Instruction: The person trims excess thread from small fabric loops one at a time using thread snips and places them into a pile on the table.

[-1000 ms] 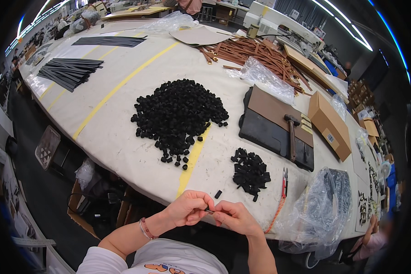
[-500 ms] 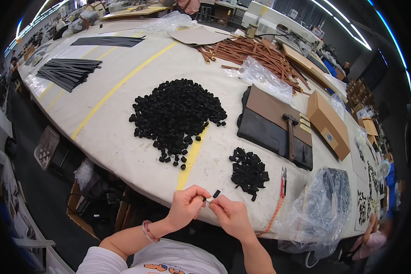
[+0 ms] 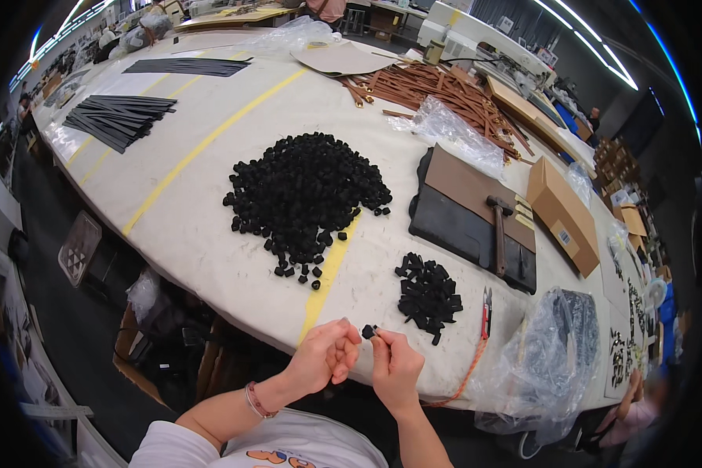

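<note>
My right hand (image 3: 396,366) is closed in a pinch at the table's near edge. At its fingertips is a small black folded piece (image 3: 369,331). Beside it, my left hand (image 3: 327,355) is curled with the fingers bent in; whether anything is inside cannot be seen. Ahead of my hands spreads a large heap of small black rolled pieces (image 3: 304,195). To the right lies a smaller pile of flat black strips (image 3: 429,292). Next to that pile are red-handled snips (image 3: 487,316) with an orange cord tied on.
A hammer (image 3: 498,234) rests on a dark board (image 3: 452,214) to the right, near a cardboard box (image 3: 563,217). Clear plastic wrap (image 3: 546,359) covers the near right corner. Brown straps (image 3: 437,93) and black strips (image 3: 121,117) lie farther back.
My hands have drawn apart from their shared pinch. The left fingers have curled inward, while the right fingertips have moved up to the small black piece by the table edge.
</note>
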Available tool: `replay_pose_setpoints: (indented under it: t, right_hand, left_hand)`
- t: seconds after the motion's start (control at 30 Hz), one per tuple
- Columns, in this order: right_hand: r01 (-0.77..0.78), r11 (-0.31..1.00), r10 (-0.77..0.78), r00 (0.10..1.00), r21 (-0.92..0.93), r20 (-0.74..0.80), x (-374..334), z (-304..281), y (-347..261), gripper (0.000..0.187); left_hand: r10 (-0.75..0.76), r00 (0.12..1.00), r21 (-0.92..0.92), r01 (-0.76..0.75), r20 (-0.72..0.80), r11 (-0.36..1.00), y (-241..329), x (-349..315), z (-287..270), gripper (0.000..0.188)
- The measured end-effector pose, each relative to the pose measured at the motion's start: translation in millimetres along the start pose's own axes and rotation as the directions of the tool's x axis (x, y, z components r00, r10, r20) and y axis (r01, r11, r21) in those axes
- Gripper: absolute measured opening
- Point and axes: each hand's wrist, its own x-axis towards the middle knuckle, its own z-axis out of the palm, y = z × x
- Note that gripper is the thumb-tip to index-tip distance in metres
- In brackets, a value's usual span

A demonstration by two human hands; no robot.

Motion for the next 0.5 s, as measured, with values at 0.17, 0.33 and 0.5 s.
replay_pose_setpoints:
  t: [0.17, 0.33, 0.5]
  right_hand:
    - [0.269, 0.944, -0.276, 0.961, -0.191, -0.011, -6.0, -1.2, 6.5, 0.012]
    - [0.163, 0.985, -0.162, 0.986, -0.049, 0.022, -9.6, -0.7, -2.6, 0.01]
    - [-0.423, 0.777, 0.355, 0.906, 0.467, 0.23, -5.3, 1.2, -9.1, 0.009]
  left_hand:
    - [-0.319, 0.936, -0.173, 0.342, 0.147, 0.924, 0.3, -3.6, -3.6, 0.028]
    - [-0.198, 0.98, -0.285, 0.199, 0.033, 0.938, -3.7, -6.4, 2.1, 0.021]
    - [-0.014, 0.994, -0.085, 0.005, -0.105, 0.996, 6.6, -0.7, 9.8, 0.017]
